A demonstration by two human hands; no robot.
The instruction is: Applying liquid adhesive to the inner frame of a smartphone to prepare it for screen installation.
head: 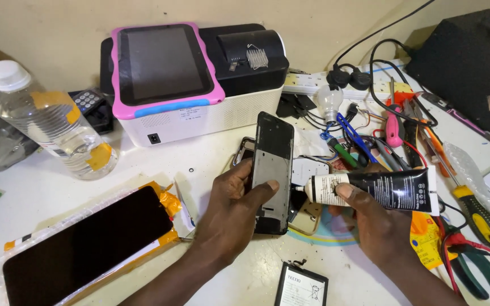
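My left hand point(235, 207) grips a black phone frame point(272, 164) with no screen on it, held upright over the white table. My right hand point(372, 218) holds a black squeeze tube of glue point(389, 190) with a white neck, lying sideways, its tip close to the frame's right edge. A loose black phone screen point(80, 245) lies on yellow-edged bubble wrap at the lower left. A phone battery point(301, 286) sits at the bottom edge between my forearms.
A pink-framed tablet point(163, 62) leans on a white and black box machine point(239, 85) at the back. A water bottle point(49, 122) stands at left. Screwdrivers point(477, 212), pliers, cables, a bulb point(330, 102) and a power strip crowd the right side.
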